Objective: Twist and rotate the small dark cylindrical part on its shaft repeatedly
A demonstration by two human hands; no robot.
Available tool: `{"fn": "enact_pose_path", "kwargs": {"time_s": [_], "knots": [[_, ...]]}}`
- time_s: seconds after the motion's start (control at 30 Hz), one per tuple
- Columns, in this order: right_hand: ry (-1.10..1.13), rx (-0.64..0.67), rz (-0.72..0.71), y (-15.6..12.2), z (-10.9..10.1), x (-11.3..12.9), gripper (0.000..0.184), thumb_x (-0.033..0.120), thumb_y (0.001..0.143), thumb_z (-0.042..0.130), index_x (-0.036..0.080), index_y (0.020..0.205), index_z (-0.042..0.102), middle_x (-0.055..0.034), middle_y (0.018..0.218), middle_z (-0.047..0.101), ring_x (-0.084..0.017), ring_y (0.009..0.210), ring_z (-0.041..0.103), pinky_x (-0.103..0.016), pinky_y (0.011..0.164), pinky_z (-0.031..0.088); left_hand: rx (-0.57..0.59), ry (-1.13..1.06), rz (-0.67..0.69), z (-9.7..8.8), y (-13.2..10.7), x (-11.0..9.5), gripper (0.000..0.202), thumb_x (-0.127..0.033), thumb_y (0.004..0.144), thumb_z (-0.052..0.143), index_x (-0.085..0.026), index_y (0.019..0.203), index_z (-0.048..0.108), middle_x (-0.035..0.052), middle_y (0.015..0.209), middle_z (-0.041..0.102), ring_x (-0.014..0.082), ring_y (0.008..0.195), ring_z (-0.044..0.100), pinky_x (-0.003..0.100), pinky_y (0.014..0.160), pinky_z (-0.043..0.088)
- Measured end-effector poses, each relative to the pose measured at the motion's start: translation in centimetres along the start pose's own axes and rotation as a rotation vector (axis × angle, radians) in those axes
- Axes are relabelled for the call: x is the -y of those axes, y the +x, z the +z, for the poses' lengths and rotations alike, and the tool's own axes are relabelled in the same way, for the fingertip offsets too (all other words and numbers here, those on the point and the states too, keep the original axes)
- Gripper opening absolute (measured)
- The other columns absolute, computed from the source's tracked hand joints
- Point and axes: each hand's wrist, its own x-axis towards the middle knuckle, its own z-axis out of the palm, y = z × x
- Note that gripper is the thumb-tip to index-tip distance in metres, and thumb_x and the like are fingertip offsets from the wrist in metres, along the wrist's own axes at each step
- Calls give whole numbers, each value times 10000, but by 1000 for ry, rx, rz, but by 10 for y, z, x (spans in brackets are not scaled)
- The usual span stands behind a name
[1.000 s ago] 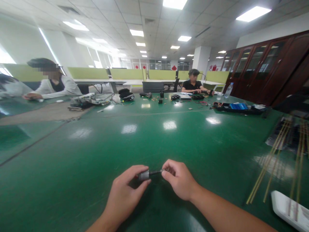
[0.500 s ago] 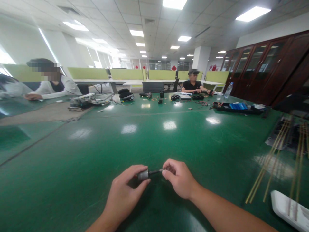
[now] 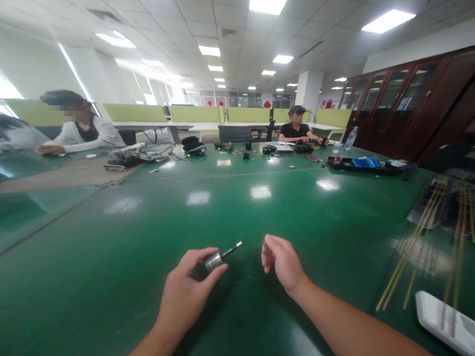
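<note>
My left hand (image 3: 191, 279) pinches a small silver cylinder, much like a motor body (image 3: 214, 261), between thumb and fingers above the green table. From it a thin dark shaft with a bright metal tip (image 3: 239, 244) points up and to the right. To the right of that tip, and apart from it, is my right hand (image 3: 284, 262). Its fingers are curled in together, and whatever they may hold is hidden from view.
At right, thin yellowish rods (image 3: 415, 247) lie near a white tray (image 3: 426, 309). Across the green table (image 3: 159, 222) are electronic parts (image 3: 129, 157), a black tray with blue packaging (image 3: 345, 168) and a plastic bottle (image 3: 351, 139). Two people (image 3: 81, 123) sit beyond.
My right hand has let go of the shaft's end and moved slightly right. In my left hand the cylinder has tilted, so its shaft now points upward.
</note>
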Motion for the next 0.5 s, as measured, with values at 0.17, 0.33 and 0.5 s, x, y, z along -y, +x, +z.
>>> {"fn": "enact_pose_path", "kwargs": {"time_s": [0.17, 0.33, 0.5], "knots": [[30, 14, 49, 4, -1, -4, 527, 644, 852, 475, 205, 569, 406, 68, 381, 376, -73, 316, 332, -215, 370, 260, 74, -270, -220, 2, 7, 4, 637, -579, 773, 673, -171, 1253, 581, 83, 1064, 691, 253, 969, 663, 373, 924, 517], [-84, 45, 6, 1, 0, -3, 556, 639, 889, 437, 203, 545, 412, 49, 381, 401, -82, 341, 373, -225, 411, 310, 73, -476, -309, 1, 14, 1, 630, -584, 779, 687, -139, 1217, 604, 120, 1151, 673, 273, 1097, 630, 400, 1043, 463], [-137, 75, -27, -1, 0, -2, 571, 628, 912, 399, 196, 541, 436, 41, 391, 426, -88, 355, 409, -229, 442, 338, 147, -562, -335, -28, 5, -5, 629, -577, 744, 741, -148, 1175, 581, 143, 1176, 660, 276, 1093, 639, 377, 1009, 508]]}}
